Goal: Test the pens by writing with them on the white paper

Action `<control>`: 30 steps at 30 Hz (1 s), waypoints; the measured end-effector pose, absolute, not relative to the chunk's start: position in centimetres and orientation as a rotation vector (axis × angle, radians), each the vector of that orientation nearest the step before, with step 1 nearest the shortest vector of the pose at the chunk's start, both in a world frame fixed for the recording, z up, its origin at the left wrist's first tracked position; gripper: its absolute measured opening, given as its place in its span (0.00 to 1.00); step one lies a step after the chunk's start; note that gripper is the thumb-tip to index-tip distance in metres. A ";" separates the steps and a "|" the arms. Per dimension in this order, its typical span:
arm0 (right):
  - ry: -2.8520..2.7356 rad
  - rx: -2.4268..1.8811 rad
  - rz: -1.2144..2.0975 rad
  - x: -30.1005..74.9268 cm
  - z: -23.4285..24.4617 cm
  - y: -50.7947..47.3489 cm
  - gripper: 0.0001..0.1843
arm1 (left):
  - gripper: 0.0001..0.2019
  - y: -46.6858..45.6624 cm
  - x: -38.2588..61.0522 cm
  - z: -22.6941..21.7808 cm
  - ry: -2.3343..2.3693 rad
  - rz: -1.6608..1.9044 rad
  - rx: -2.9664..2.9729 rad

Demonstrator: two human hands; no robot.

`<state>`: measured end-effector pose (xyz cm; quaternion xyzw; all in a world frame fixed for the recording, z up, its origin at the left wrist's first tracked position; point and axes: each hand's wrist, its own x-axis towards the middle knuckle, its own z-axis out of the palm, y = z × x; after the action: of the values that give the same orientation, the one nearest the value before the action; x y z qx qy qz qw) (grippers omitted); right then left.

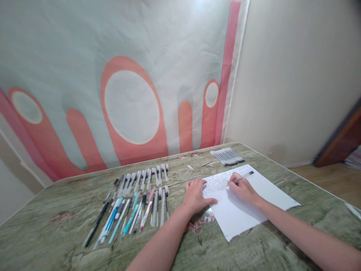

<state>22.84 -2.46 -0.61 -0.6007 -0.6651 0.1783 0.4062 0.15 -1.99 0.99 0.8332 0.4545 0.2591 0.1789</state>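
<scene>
A white sheet of paper [239, 214] lies at an angle on the table, its upper part covered in lines of small handwriting. My right hand [243, 189] rests on it, fingers pinched round a clear pen [246, 175] with a dark end pointing up and right. The pen's tip is at the written lines, mostly hidden by my fingers. At the paper's left edge my left hand [196, 195] lies flat, thumb stretched toward the sheet and fingers apart, holding nothing.
Several assorted pens [132, 214] lie in a row left of my left hand, with clear pens [143, 178] behind them. Another row of clear pens [227, 156] lies beyond the paper. The wood-patterned table [64, 233] stands against a wall with a printed hanging [169, 45].
</scene>
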 end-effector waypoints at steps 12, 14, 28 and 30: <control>-2.037 -1.247 0.498 18.4 2.3 0.6 0.13 | 0.10 0.6 -0.6 -0.7 1.452 1.220 1.662; -2.085 -1.275 0.390 16.9 2.1 3.4 0.12 | 0.11 0.9 -0.7 -0.8 1.494 1.259 1.573; -2.054 -1.357 0.325 9.8 -0.2 9.1 0.09 | 0.11 1.9 -1.1 -2.0 1.510 1.344 1.300; -2.060 -1.321 0.342 10.2 0.4 7.7 0.09 | 0.09 2.1 -1.1 -2.2 1.440 1.410 1.191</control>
<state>10.22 7.67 0.38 -0.5049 -0.7874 0.1305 0.3289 -1.06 2.07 -2.23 0.4685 0.5666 0.5547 0.3896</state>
